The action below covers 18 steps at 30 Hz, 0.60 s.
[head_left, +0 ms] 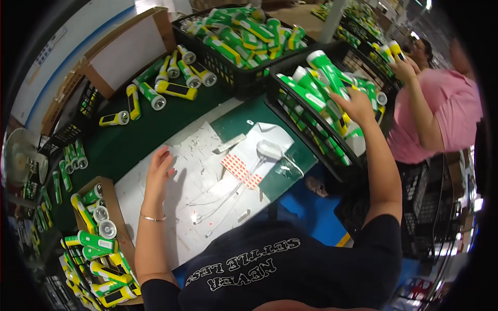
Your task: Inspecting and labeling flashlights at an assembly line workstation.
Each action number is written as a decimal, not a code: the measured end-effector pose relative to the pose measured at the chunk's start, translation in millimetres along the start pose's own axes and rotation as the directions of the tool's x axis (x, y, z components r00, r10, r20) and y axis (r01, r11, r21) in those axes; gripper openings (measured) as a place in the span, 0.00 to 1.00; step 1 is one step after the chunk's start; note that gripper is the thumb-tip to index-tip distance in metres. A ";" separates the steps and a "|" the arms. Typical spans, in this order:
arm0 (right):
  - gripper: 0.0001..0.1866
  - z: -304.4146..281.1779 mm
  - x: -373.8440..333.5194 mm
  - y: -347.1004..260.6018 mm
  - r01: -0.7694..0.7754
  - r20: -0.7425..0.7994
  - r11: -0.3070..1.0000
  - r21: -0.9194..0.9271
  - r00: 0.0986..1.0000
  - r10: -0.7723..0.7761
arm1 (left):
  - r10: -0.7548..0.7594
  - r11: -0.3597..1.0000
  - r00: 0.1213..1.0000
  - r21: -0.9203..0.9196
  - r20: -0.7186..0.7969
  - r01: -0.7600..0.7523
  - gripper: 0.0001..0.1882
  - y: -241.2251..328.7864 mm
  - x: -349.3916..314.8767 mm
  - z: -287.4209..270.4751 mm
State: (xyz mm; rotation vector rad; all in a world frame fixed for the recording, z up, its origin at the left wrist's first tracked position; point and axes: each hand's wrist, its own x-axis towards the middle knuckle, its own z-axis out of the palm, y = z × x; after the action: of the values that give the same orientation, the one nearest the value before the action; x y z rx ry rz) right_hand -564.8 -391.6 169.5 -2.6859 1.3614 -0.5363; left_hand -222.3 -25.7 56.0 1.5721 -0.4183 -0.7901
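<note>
My right hand (358,106) reaches into the black crate at the upper right, its fingers closed round the lower part of a green and white flashlight (324,67). That flashlight tilts up above the others piled in the crate. My left hand (160,173) is raised over the white work surface (179,207), fingers loosely bent and apart, with nothing in it. Between my hands, a white charger-like block with a cable (271,150) lies on a white sheet. Beside it is a sheet of red-orange stickers (244,171).
A second crate (249,78) heaped with flashlights stands behind. Loose yellow-green flashlights (176,89) lie on the dark green table (150,127). A cardboard box (124,228) of flashlights sits at the left. A person in pink (436,109) works at the right, holding flashlights.
</note>
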 end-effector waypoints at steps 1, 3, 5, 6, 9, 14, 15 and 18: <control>0.26 7.7 -5.5 13.5 0.097 -0.106 0.985 0.143 0.991 -0.083 | -0.023 0.997 1.000 0.071 0.002 0.023 0.27 2.3 11.5 -0.7; 0.19 11.2 -16.5 31.4 0.419 -0.456 0.783 0.460 0.868 -0.197 | -0.008 0.995 1.000 0.103 -0.026 0.010 0.25 15.4 24.0 11.3; 0.20 -1.8 -13.0 18.9 0.250 -0.360 0.725 0.642 0.933 -0.003 | 0.079 0.990 0.996 0.118 0.027 -0.082 0.24 26.8 24.7 11.3; 0.20 -4.5 -10.6 21.3 0.222 -0.351 0.674 0.704 0.935 0.058 | 0.108 0.988 0.994 0.111 0.010 -0.108 0.24 30.8 33.7 12.8; 0.24 -6.1 -26.3 28.3 0.450 -0.524 0.631 0.633 0.848 -0.079 | 0.075 0.989 0.997 0.129 0.022 -0.077 0.22 30.4 44.7 23.0; 0.25 -15.2 -28.2 -16.2 0.660 -0.287 0.667 0.346 0.751 -0.594 | 0.262 0.948 0.876 0.062 0.405 -0.312 0.28 50.0 25.9 101.4; 0.24 -5.8 -27.1 -38.0 0.709 -0.264 0.598 0.373 0.699 -0.665 | 0.266 0.936 0.820 0.067 0.506 -0.345 0.33 61.0 14.5 118.3; 0.24 24.7 -36.1 -60.3 0.702 -0.164 0.467 0.538 0.631 -0.758 | 0.279 0.938 0.639 -0.063 0.716 -0.340 0.35 76.4 -16.3 163.1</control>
State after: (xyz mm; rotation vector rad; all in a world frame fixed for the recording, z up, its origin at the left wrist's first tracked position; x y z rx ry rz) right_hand -529.6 -328.7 150.5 -2.5676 -0.1291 -0.6951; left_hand -333.4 -145.1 134.1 1.1444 -1.2822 -1.1102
